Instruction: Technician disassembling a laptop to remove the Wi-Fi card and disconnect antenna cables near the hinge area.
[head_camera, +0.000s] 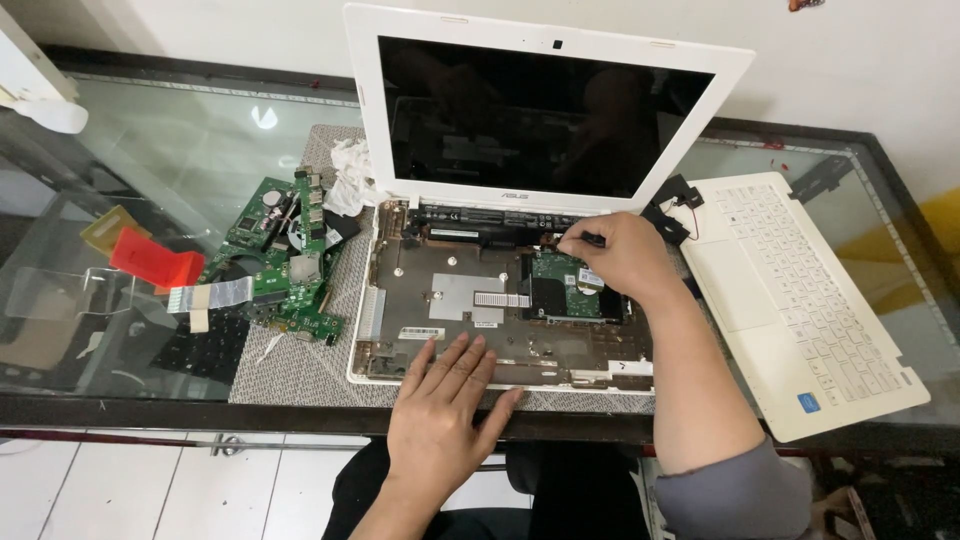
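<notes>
At the centre of the frame a white laptop (500, 290) sits opened up, its keyboard cover off and the bare inner tray exposed, the dark screen standing upright behind it. The left hand (445, 410) lies flat, palm down, on the front edge of the tray at lower centre, fingers spread and straight, gripping nothing; its forearm rises from the bottom edge. The right hand (620, 255) reaches in from the lower right, forearm slanting up across the tray, wrist bent, fingers curled together with the tips pinched at a small dark part (590, 239) near the hinge line; exactly what they hold cannot be told. Just below that hand sits a small green board (560, 275). The removed white keyboard cover (800, 300) lies at right, a green motherboard (285, 255) at left, all on a glass table (180, 150).
</notes>
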